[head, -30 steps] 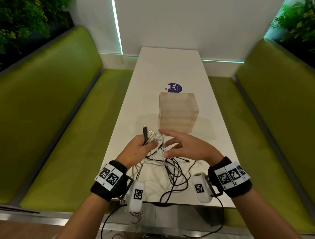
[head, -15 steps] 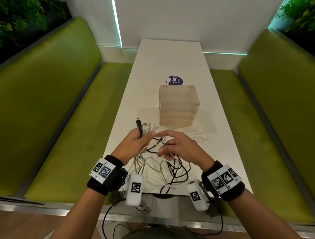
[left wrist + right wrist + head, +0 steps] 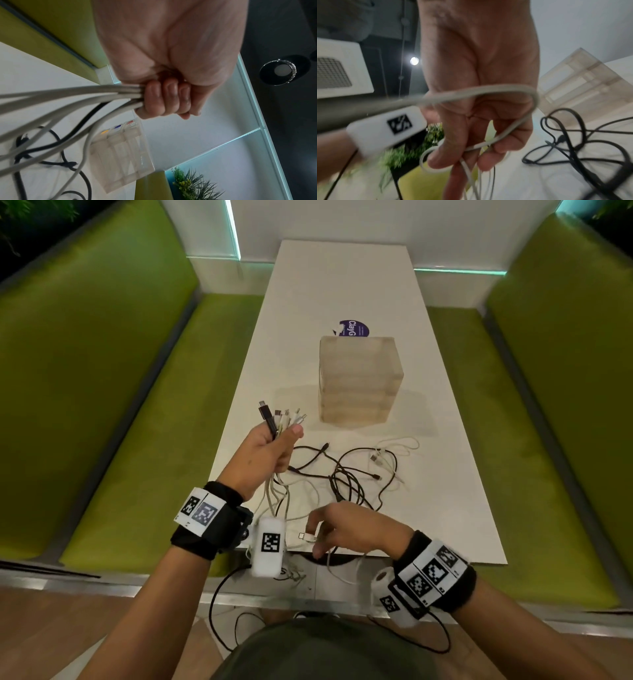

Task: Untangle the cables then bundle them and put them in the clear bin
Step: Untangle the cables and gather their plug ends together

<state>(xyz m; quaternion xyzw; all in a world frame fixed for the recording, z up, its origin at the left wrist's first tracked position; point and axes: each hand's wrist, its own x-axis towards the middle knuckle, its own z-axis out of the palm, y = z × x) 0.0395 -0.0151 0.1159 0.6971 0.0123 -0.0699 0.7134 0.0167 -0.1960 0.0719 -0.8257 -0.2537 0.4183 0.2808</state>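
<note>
My left hand point(image 3: 274, 446) is raised over the table's near left part and grips a bunch of cable ends point(image 3: 281, 419), one black and several white, plugs sticking up; the left wrist view shows the fingers point(image 3: 164, 100) curled round the grey cords point(image 3: 68, 100). My right hand point(image 3: 337, 529) is low at the table's near edge and pinches a white cable point(image 3: 308, 536) by its plug end; the right wrist view shows that white cable point(image 3: 488, 93) looped across the palm. A tangle of black and white cables point(image 3: 352, 474) lies between the hands. The clear bin point(image 3: 358, 378) stands behind.
The white table point(image 3: 342, 278) runs away from me between two green benches point(image 3: 102, 378) point(image 3: 555, 392). A purple sticker point(image 3: 352, 328) lies behind the bin. A loose white cable point(image 3: 394, 451) lies to the right of the tangle. Black wrist-camera leads point(image 3: 219, 604) hang below the table edge.
My right hand left the plugs beside my left hand, came back to the near table edge and took hold of a white cable end. My left hand stays raised with its bunch.
</note>
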